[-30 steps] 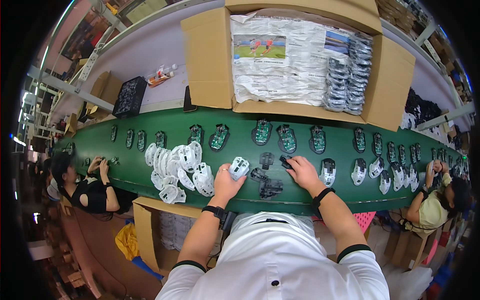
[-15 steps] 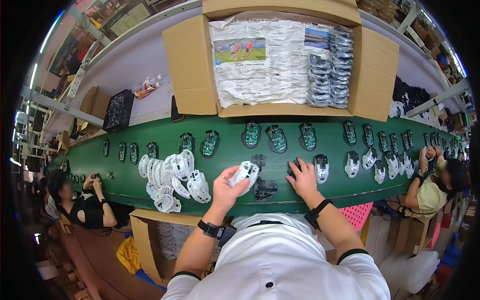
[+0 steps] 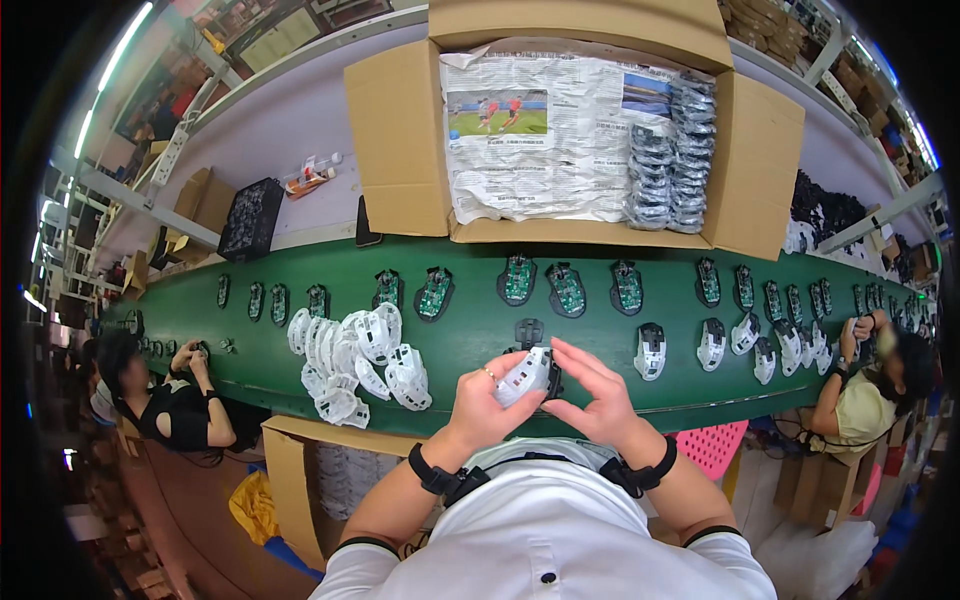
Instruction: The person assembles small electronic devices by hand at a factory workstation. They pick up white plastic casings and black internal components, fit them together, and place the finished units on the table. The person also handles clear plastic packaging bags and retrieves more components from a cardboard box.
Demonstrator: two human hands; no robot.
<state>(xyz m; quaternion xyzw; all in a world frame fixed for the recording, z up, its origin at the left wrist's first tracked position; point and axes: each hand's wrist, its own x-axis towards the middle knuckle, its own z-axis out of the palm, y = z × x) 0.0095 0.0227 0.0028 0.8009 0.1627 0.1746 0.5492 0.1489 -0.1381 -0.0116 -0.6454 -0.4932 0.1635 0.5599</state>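
My left hand (image 3: 478, 408) is closed round a white computer-mouse shell (image 3: 522, 380) above the near edge of the green bench. From the other side my right hand (image 3: 598, 392) presses a small black plastic part (image 3: 555, 376) to the shell; the fingers partly hide it. Just beyond my hands lie black plastic parts (image 3: 530, 330), partly covered by them. A heap of white mouse shells (image 3: 345, 365) rests to the left. On the right, a white shell with a black insert (image 3: 651, 352) lies by itself.
Mouse bases with green circuit boards (image 3: 566, 290) line the bench (image 3: 470, 290). Behind stands an open carton (image 3: 400, 150) holding newspaper and wrapped pieces. Co-workers sit at far left (image 3: 180, 410) and far right (image 3: 860, 390). Below the bench edge is another carton (image 3: 290, 490).
My right hand has picked up a black part from the bench and brought it left to the white shell. My left hand has moved slightly right, and the view has shifted a little.
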